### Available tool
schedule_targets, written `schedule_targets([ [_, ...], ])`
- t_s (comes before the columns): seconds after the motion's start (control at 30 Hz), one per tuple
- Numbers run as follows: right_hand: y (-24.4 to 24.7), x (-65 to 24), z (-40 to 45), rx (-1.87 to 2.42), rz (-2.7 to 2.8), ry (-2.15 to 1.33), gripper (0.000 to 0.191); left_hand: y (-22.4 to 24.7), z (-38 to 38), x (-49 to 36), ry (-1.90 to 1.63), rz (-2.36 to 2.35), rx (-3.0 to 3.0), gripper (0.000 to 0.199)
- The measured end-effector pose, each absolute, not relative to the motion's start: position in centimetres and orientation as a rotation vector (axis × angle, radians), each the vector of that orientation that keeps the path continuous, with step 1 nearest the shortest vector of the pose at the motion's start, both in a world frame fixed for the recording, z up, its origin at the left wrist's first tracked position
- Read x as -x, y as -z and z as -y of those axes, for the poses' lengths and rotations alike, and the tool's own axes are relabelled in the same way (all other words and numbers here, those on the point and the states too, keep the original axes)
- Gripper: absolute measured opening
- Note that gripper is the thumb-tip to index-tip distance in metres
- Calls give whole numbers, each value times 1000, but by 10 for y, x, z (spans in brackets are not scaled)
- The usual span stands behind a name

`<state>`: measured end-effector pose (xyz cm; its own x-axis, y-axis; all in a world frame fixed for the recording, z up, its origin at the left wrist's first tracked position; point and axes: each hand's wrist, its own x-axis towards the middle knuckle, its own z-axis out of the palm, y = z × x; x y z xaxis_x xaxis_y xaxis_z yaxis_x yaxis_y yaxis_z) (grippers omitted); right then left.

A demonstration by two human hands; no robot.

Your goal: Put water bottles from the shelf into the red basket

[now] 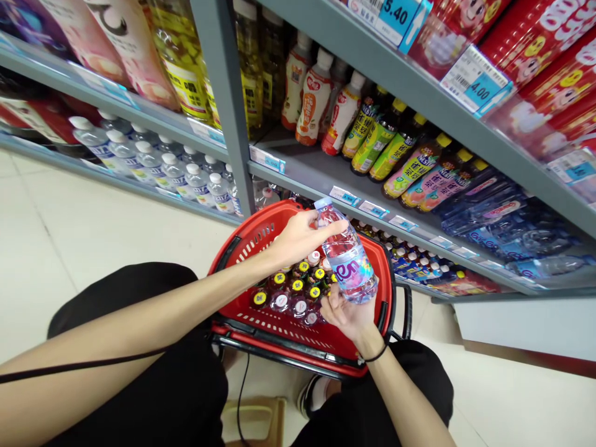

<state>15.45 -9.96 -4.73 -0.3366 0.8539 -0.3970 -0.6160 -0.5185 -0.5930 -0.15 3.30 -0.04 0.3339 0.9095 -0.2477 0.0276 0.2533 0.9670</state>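
Left forearm (149,316) nearest, from 8 o'clock; left grip (300,236) grasps bottle (348,264) at cap end, right grip (349,315) grasps base, long axis 11-to-5 o'clock, over red basket (384,267).

Grey metal shelving (224,93), several tiers, slanting across upper part of view; upright post dividing it into bays. Clear strips with blue-and-white price tags (479,81) along front edges of shelves. Drink stock on tiers, left side to right corner; deeper shelf space dark. Pale glossy floor tiles (32,223), thin dark seams, reaching up to bottom edge of shelving. White panel (526,323) beside lower right corner of shelving, reddish-brown strip (535,356) along panel's lower edge. Beige stool (278,417) on floor, partly visible. Light bright, whitish; soft sheen on floor.
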Motion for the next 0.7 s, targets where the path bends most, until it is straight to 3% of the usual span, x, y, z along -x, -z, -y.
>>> schedule_targets([
  [0.27,41,-154,101,851,446,-2048,100,-1,-37,6,-842,-983,-1141,40],
  [0.43,34,-156,93,1010,521,-1797,77,3,-41,8,-880,-1005,-1182,42],
  [0.7,35,-160,99,954,451,-1927,86,2,-36,7,-760,-1049,-1299,51],
])
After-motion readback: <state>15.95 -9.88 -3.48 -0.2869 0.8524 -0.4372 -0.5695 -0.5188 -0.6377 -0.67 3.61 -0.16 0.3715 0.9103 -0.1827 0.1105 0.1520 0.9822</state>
